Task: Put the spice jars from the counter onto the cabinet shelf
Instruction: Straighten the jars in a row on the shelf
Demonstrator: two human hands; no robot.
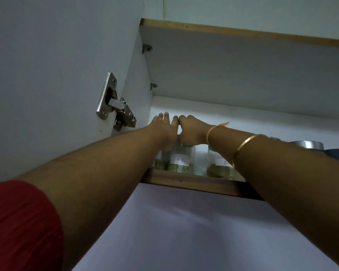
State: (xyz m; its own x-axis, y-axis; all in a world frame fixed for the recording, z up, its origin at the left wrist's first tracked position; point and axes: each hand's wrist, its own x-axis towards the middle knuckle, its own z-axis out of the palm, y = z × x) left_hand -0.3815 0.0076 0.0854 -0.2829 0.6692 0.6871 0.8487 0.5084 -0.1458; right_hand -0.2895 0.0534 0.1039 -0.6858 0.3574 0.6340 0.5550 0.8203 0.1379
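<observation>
I look up into an open wall cabinet. Three glass spice jars with white paper labels and greenish contents stand at the front of the shelf [196, 181]. The left jar [160, 162] is half hidden by my left arm, the middle jar [181, 161] shows its label, and the right jar [216, 163] is partly behind my right forearm. My left hand [162, 130] lies over the left jar's top, fingers stretched toward the back wall. Touching it, my right hand [192, 132] is curled down over the middle jar's lid.
The open cabinet door with a steel hinge [115, 106] stands close on the left. An upper shelf [243, 61] hangs low over the hands. Metal lidded containers [305, 144] sit on the shelf at the right, behind my right arm.
</observation>
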